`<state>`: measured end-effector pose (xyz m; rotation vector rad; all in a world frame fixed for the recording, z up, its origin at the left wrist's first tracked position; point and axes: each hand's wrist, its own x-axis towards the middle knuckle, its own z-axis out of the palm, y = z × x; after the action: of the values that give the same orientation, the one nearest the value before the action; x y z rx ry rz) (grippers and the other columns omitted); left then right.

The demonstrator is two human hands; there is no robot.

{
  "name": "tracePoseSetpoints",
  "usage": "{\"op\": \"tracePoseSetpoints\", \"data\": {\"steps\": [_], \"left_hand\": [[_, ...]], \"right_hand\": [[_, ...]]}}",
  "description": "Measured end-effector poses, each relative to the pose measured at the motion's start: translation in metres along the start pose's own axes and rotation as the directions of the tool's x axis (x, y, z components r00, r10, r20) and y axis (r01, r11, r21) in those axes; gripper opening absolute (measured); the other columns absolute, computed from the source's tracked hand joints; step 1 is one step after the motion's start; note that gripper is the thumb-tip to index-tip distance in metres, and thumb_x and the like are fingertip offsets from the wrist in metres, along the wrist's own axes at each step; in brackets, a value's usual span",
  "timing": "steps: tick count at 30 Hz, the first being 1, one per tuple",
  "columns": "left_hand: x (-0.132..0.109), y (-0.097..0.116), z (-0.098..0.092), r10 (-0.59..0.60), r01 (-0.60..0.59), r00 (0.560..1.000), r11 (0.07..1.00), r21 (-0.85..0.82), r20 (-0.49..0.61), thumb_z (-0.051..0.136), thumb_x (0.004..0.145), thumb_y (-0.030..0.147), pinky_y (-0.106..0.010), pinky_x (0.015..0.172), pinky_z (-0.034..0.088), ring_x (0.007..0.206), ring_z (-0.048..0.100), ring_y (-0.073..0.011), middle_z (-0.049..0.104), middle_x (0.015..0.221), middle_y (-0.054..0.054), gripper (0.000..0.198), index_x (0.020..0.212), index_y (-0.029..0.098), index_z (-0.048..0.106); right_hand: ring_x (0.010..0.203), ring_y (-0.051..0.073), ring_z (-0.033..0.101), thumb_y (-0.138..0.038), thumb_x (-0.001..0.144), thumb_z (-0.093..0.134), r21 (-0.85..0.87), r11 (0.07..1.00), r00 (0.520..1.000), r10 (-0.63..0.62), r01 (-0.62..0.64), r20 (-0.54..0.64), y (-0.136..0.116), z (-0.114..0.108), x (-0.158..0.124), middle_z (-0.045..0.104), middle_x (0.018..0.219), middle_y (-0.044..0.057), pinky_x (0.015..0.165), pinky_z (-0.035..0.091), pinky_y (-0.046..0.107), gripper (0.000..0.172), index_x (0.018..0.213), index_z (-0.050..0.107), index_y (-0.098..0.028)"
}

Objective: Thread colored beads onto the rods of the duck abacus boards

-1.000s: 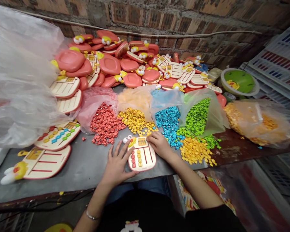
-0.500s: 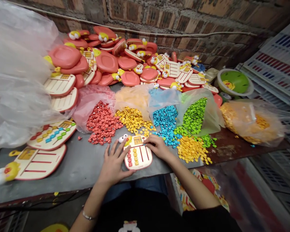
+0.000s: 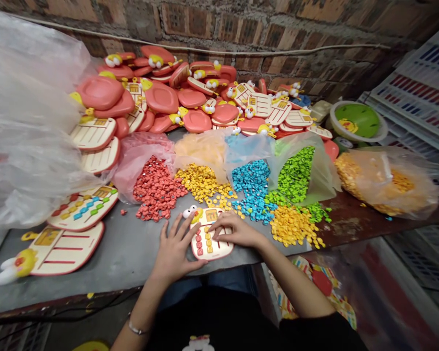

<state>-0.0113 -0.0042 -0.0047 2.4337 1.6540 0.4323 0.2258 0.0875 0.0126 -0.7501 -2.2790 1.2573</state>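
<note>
A cream and red toy board (image 3: 215, 248) with a duck head (image 3: 190, 213) lies on the grey table (image 3: 120, 265) in front of me. Rows of red and yellow beads show on its left side. My left hand (image 3: 173, 248) lies flat with spread fingers, its thumb touching the board's lower left edge. My right hand (image 3: 236, 231) rests on the board's upper part, fingers stretched over the bead rows and hiding some of them. Just beyond lie loose piles of red beads (image 3: 157, 190), yellow beads (image 3: 203, 181), blue beads (image 3: 250, 187) and green beads (image 3: 296, 175).
Finished and blank boards (image 3: 54, 248) lie left, beside a plastic sheet (image 3: 29, 117). A heap of pink toy parts (image 3: 183, 92) stands against the brick wall (image 3: 219, 29). Right are a bag of orange beads (image 3: 384, 180), a green bowl (image 3: 358, 122) and stacked crates (image 3: 420, 92).
My right hand has slid left from the board's right edge onto the bead rows. The board has turned slightly, and the view has shifted a little.
</note>
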Motion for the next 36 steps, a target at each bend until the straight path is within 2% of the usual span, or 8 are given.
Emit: {"op": "tracePoseSetpoints", "data": {"steps": [3, 6, 10, 15, 21, 25, 29, 36], "left_hand": [[0.000, 0.000, -0.001, -0.006, 0.006, 1.000, 1.000, 0.000, 0.004, 0.070, 0.068, 0.059, -0.059, 0.113, 0.013, 0.142, 0.024, -0.0377, 0.031, 0.156, -0.008, 0.082, 0.140, 0.028, 0.047], [0.001, 0.001, -0.002, -0.013, 0.013, 1.000, 1.000, -0.007, 0.003, 0.070, 0.068, 0.061, -0.058, 0.113, 0.013, 0.142, 0.024, -0.0376, 0.031, 0.156, -0.007, 0.083, 0.141, 0.028, 0.046], [0.000, 0.002, -0.003, -0.020, 0.020, 1.000, 1.000, -0.008, 0.003, 0.070, 0.068, 0.061, -0.058, 0.114, 0.012, 0.142, 0.025, -0.0373, 0.031, 0.156, -0.008, 0.083, 0.141, 0.029, 0.046], [0.000, 0.002, -0.002, -0.018, 0.018, 1.000, 1.000, -0.005, 0.009, 0.071, 0.068, 0.061, -0.058, 0.113, 0.012, 0.143, 0.022, -0.0369, 0.029, 0.157, -0.007, 0.085, 0.142, 0.028, 0.044], [0.000, 0.002, -0.002, -0.018, 0.018, 1.000, 1.000, 0.005, 0.013, 0.071, 0.069, 0.059, -0.059, 0.114, 0.012, 0.143, 0.022, -0.0367, 0.028, 0.157, -0.007, 0.085, 0.143, 0.028, 0.043], [0.000, 0.002, -0.002, -0.013, 0.013, 1.000, 1.000, -0.001, 0.014, 0.070, 0.069, 0.061, -0.059, 0.114, 0.011, 0.144, 0.022, -0.0370, 0.028, 0.157, -0.007, 0.086, 0.143, 0.027, 0.043], [0.000, 0.002, -0.002, -0.019, 0.019, 1.000, 1.000, 0.010, 0.014, 0.070, 0.069, 0.063, -0.059, 0.114, 0.009, 0.144, 0.021, -0.0372, 0.026, 0.158, -0.008, 0.088, 0.144, 0.027, 0.042], [0.000, 0.002, -0.002, -0.010, 0.010, 1.000, 1.000, 0.004, -0.008, 0.070, 0.069, 0.063, -0.059, 0.114, 0.013, 0.143, 0.023, -0.0372, 0.030, 0.157, -0.007, 0.086, 0.142, 0.027, 0.044]], "right_hand": [[0.086, 0.020, 0.065, -0.028, 0.089, 0.062, -0.031, 0.997, 0.969, 0.059, -0.069, -0.238, 0.010, -0.015, 0.000, 0.072, 0.091, 0.006, 0.079, 0.049, 0.033, 0.016, 0.102, 0.069, -0.020], [0.092, 0.023, 0.060, -0.018, 0.089, 0.060, -0.369, 0.900, 0.916, 0.075, -0.232, -0.394, 0.023, -0.030, 0.006, 0.068, 0.094, 0.009, 0.083, 0.047, 0.037, 0.010, 0.092, 0.069, -0.018], [0.088, 0.023, 0.058, -0.012, 0.090, 0.054, -0.594, 0.751, 0.933, 0.082, -0.289, -0.350, 0.030, -0.034, 0.010, 0.065, 0.089, 0.010, 0.079, 0.048, 0.036, 0.016, 0.087, 0.069, -0.019], [0.093, 0.021, 0.060, -0.019, 0.095, 0.048, -0.374, 0.920, 0.892, -0.068, -0.118, -0.447, 0.007, -0.017, 0.006, 0.062, 0.097, 0.008, 0.082, 0.050, 0.035, 0.018, 0.099, 0.066, -0.023], [0.091, 0.019, 0.062, -0.024, 0.095, 0.052, -0.106, 0.994, 0.982, -0.038, 0.018, -0.184, -0.019, 0.010, -0.006, 0.066, 0.094, 0.005, 0.082, 0.050, 0.033, 0.015, 0.100, 0.066, -0.022], [0.091, 0.020, 0.062, -0.029, 0.094, 0.056, -0.017, 1.000, 0.931, 0.010, -0.018, -0.365, -0.012, 0.002, -0.008, 0.067, 0.093, 0.006, 0.083, 0.050, 0.036, 0.014, 0.094, 0.068, -0.023], [0.094, 0.022, 0.061, -0.032, 0.090, 0.061, -0.107, 0.992, 0.883, 0.014, -0.073, -0.468, -0.001, -0.008, -0.001, 0.064, 0.095, 0.007, 0.085, 0.050, 0.038, 0.014, 0.094, 0.069, -0.021], [0.091, 0.023, 0.057, -0.018, 0.091, 0.057, -0.452, 0.890, 0.933, -0.108, -0.063, -0.342, 0.014, -0.001, 0.012, 0.068, 0.091, 0.008, 0.082, 0.048, 0.039, 0.010, 0.088, 0.067, -0.020]]}}
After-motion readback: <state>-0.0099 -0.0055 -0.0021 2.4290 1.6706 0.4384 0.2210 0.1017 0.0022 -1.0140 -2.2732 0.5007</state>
